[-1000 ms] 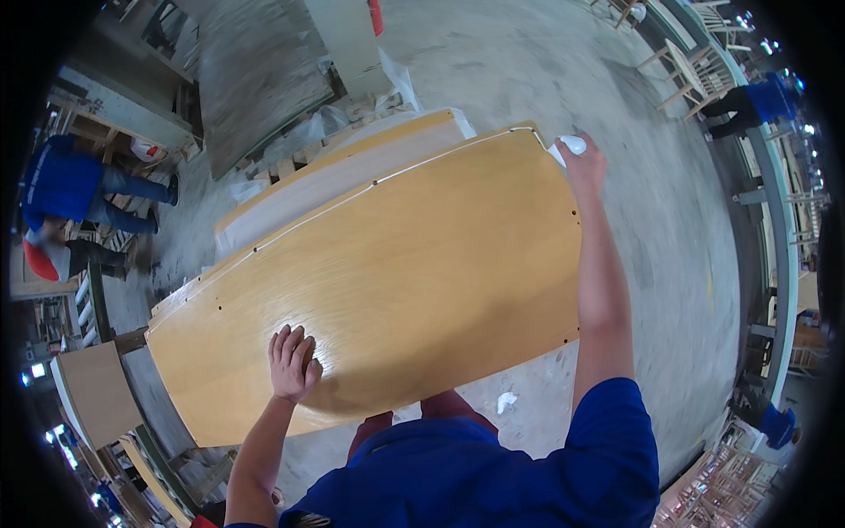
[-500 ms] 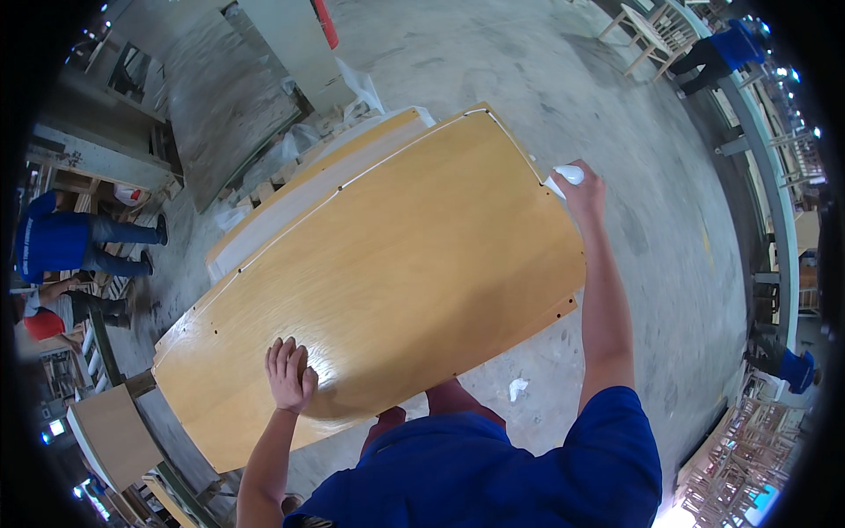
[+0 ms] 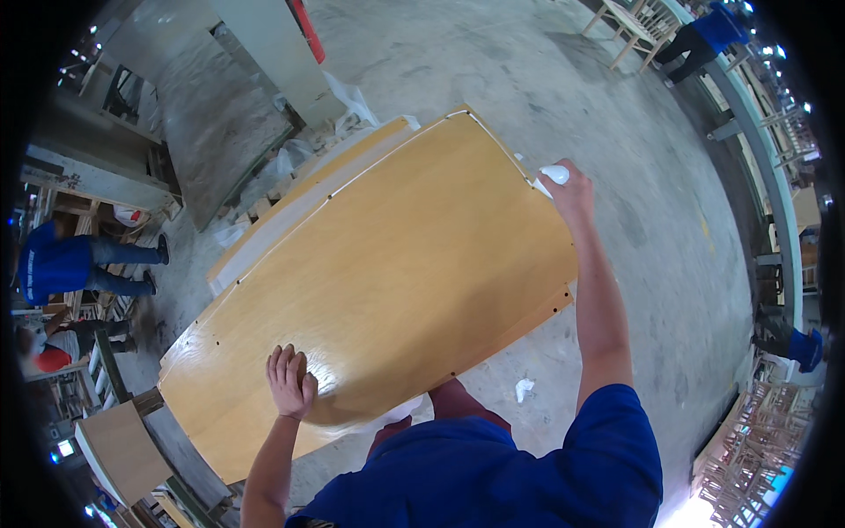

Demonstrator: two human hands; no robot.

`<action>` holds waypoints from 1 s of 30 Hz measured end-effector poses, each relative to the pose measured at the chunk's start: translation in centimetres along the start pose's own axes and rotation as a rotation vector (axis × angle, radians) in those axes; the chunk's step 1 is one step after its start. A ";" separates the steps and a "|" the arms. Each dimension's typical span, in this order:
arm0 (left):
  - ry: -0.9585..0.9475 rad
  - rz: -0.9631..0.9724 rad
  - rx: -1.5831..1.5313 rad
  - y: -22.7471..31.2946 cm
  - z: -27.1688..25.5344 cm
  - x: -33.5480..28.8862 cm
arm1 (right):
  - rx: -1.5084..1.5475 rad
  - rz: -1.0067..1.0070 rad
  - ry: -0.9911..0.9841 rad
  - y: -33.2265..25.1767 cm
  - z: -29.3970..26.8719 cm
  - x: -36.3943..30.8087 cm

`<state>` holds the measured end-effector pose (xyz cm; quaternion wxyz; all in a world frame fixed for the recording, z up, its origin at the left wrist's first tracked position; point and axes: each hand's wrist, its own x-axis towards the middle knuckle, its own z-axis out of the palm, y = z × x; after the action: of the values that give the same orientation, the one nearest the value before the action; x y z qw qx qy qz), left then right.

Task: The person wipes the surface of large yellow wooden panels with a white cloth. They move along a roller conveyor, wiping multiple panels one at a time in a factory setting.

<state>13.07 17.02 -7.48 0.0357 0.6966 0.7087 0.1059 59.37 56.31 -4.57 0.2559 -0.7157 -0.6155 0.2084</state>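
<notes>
Our right hand (image 3: 570, 195) has its grip curled round a white bottle (image 3: 555, 174), the tip angled down-left to the panel (image 3: 378, 282) at its right edge. From this grip the panel lies to the left and nearer us, its long axis slanting lower left to upper right. A white bead (image 3: 388, 155) follows the far edge and rounds the corner toward the tip. Our left hand (image 3: 291, 380) rests spread on the panel, well apart from the bottle.
</notes>
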 end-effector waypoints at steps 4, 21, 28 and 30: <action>-0.001 0.000 -0.002 0.2 0.0 0.0 | 0.034 0.001 0.015 1.3 -1.5 -1.5; 0.024 0.030 0.012 -0.5 0.6 -0.2 | 0.058 0.089 0.059 7.8 -7.0 -10.2; 0.008 0.027 0.006 -0.1 0.3 -0.2 | 0.029 0.076 0.080 7.9 -7.2 -10.4; 0.010 0.027 0.000 0.1 0.3 -0.2 | -0.018 0.072 0.076 8.0 -6.9 -10.2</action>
<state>13.21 16.86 -7.73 0.0307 0.7057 0.6993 0.1096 68.19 44.62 -4.33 0.2649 -0.7470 -0.5811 0.1847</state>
